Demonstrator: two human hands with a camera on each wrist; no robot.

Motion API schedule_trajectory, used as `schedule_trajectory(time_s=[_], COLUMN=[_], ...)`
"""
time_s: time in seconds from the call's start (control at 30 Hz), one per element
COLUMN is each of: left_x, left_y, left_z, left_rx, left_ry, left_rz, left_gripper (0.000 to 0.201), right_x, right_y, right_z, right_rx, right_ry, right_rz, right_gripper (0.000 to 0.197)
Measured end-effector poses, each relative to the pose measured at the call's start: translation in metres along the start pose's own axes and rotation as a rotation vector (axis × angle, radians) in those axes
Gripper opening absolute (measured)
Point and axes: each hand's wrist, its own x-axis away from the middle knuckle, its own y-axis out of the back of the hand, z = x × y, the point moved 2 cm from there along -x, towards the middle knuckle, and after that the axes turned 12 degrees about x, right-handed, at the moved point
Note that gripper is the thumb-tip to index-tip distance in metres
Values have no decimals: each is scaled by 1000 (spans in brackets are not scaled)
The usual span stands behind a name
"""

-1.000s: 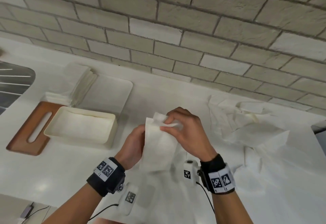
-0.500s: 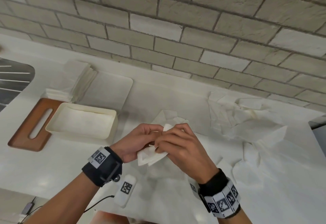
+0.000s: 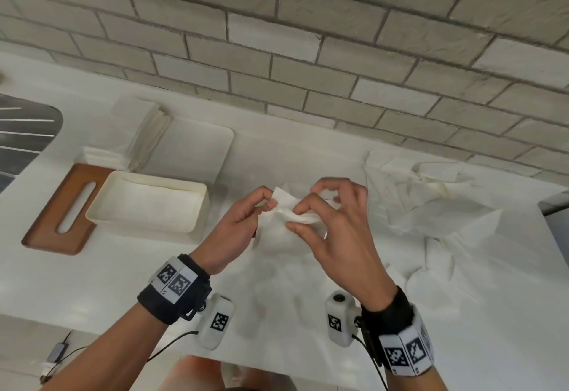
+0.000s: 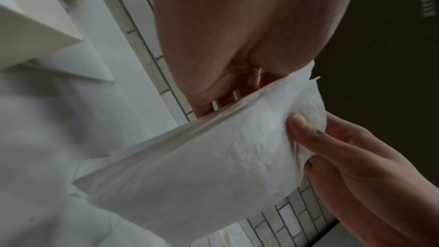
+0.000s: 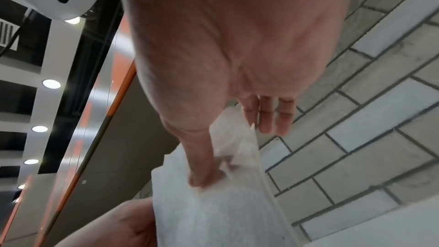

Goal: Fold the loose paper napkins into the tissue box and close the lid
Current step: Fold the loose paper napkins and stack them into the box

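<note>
Both hands hold one white paper napkin [image 3: 281, 224] above the counter's middle. My left hand [image 3: 268, 202] pinches its top left edge. My right hand [image 3: 297, 216] pinches the folded top between thumb and forefinger, the other fingers raised. The napkin [image 4: 202, 166] hangs down folded in the left wrist view, and the right thumb presses on the napkin [image 5: 213, 204] in the right wrist view. The cream tissue box [image 3: 201, 206] stands open at the left with flat napkins inside. Its brown wooden lid [image 3: 55, 221] with a slot lies left of the box.
A stack of folded napkins [image 3: 138, 135] and a white tray [image 3: 200, 150] lie behind the box. A heap of loose crumpled napkins [image 3: 431, 206] covers the counter at the right. A dark sink [image 3: 21, 125] is at the far left. A brick wall [image 3: 308, 51] backs the counter.
The napkin hung long from raised hands, was then gathered low near the counter, and is now lifted again with both hands pinching its top edge.
</note>
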Motion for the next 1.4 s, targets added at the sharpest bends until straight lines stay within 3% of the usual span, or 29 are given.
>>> schedule_trajectory(time_s=[0.1,0.17,0.27,0.33,0.4,0.5,0.57,0.6,0.67,0.7,0.77,0.87,1.07,1.2,1.3,1.4], left_x=[11,21,41,58,78,105,120,127,139,144,152,157,159,155,149,145], left_y=[3,9,32,52,70,92,97,97,90,88,90,98,93,100,98,94], left_z=[-4,-6,-5,-3,5,34,55,62,65,63,66,94,89,98,112,107], left_rx=[12,-23,-379,-555,-573,-456,-436,-423,-372,-347,-360,-438,-349,-425,-441,-437], left_ry=[23,50,27,-31,-46,43,64,44,-40,-87,-147,-100,-157,-140,-98,-151], left_rz=[6,49,63,-23,-136,-252,-291,-294,-274,-264,-234,-230,-264,-211,-207,-216], left_gripper=[37,47,50,37,29,33,44,37,18,17,29,40,38,60,56,50], right_x=[0,6,30,58,90,134,154,160,167,168,171,179,174,171,169,164], right_y=[-6,-10,-11,-15,-35,-92,-124,-133,-138,-137,-143,-168,-166,-176,-184,-178], right_z=[15,25,38,42,45,59,75,85,101,107,111,112,120,111,109,109], right_rx=[-145,-295,-498,-612,-577,-475,-509,-517,-547,-574,-586,-539,-592,-524,-521,-512], right_ry=[-41,-158,-359,-463,-523,-610,-692,-715,-722,-717,-736,-818,-803,-771,-788,-749], right_rz=[19,-77,-268,-296,-228,-160,-206,-249,-351,-402,-427,-359,-510,-402,-369,-407], right_gripper=[13,16,20,32,44,28,22,21,20,21,35,59,60,75,71,64])
